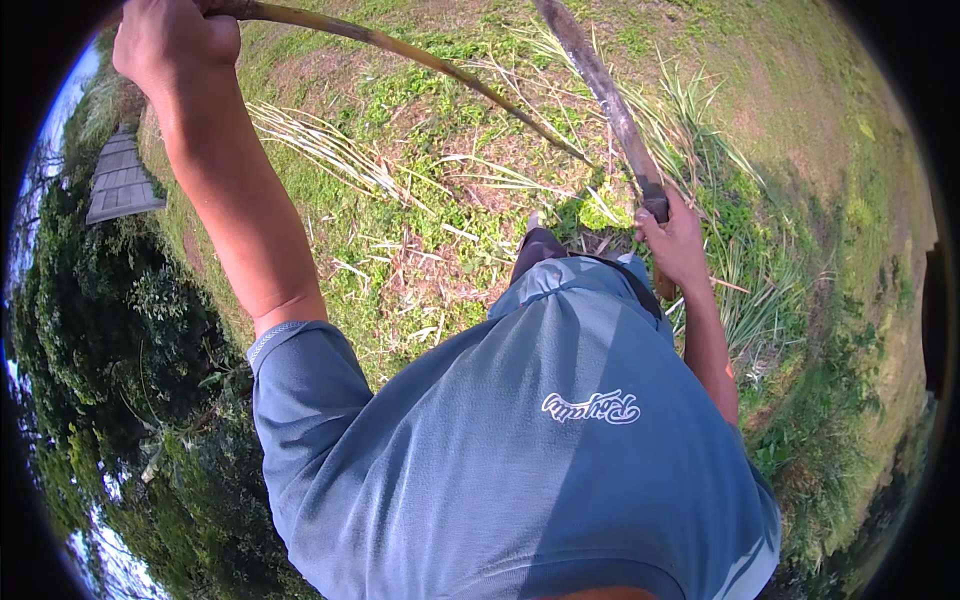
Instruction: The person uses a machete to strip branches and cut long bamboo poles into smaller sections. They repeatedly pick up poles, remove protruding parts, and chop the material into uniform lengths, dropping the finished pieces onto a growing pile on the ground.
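Note:
My left hand [180, 45] is raised at the upper left, its fingers wrapped round one end of a long, thin cane stalk [420, 65]. The stalk is yellow-green with dark patches. It slants down to the right, and its far end comes close to the ground in front of my feet. At my right side, my right hand [678, 240] grips the dark handle of a machete [610, 95]. Its long, worn grey-brown blade points up and forward, past the stalk's far end and apart from it.
Dry, pale cut strips [330, 150] lie on the grass ahead to the left. Long green leaves [750, 290] are heaped on the right, near my right arm. My shoe [540, 218] shows among low plants. Trees [110, 340] and a grey slatted structure [125, 175] stand at the left.

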The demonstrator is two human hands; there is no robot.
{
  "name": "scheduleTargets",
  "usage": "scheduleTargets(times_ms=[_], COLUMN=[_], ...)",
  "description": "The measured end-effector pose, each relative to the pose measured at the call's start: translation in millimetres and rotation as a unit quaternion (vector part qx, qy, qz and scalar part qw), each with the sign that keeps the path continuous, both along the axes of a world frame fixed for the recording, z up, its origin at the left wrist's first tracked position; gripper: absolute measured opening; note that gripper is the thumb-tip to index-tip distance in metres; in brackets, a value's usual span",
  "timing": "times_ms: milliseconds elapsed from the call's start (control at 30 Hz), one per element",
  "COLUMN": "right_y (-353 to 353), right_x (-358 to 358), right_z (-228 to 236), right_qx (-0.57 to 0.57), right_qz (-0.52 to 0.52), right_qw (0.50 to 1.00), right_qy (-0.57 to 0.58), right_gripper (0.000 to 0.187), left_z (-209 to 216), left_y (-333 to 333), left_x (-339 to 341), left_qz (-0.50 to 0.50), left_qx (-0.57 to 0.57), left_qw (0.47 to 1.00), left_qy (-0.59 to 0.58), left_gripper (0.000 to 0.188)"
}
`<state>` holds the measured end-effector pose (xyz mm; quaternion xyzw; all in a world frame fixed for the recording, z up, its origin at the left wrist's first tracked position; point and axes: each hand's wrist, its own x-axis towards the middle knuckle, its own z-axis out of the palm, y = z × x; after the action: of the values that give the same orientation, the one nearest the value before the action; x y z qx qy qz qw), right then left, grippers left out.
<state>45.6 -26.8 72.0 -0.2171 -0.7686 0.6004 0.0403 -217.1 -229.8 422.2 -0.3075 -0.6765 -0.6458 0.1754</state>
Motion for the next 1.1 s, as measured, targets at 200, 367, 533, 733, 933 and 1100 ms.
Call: scheduleTargets(times_ms=[200,367,533,733,933,1100], right_y=[-28.7,-25.9,-11.4,22.4,22.5,5.0], right_x=[-10.3,-2.9,18.9,59.8,108.1,131.0], right_z=[-10.0,-47.8,-69.0,-162.5,-242.4,-255.7], right_qx=[0.159,0.237,0.211,0.266,0.215,0.177], right_qz=[0.046,0.084,0.13,0.163,0.191,0.137], right_qw=[0.985,0.964,0.96,0.911,0.865,0.883], right_qy=[-0.038,-0.088,-0.132,-0.27,-0.411,-0.412], right_gripper=[0.028,0.032,0.028,0.023,0.025,0.028], left_z=[-87.8,-145.2,-199.2,-236.0,-267.8,-274.9], left_y=[-25.0,-44.1,-55.4,-43.0,-17.6,6.5], left_x=[20.0,41.3,42.7,55.2,62.8,62.2], left_qz=[0.048,0.17,0.275,0.308,0.264,0.26], left_qx=[0.179,0.202,0.225,0.216,0.138,0.121], left_qw=[0.975,0.959,0.922,0.899,0.927,0.933], left_qy=[-0.119,-0.098,-0.154,-0.224,-0.229,-0.219], left_gripper=[0.03,0.031,0.032,0.038,0.038,0.038])
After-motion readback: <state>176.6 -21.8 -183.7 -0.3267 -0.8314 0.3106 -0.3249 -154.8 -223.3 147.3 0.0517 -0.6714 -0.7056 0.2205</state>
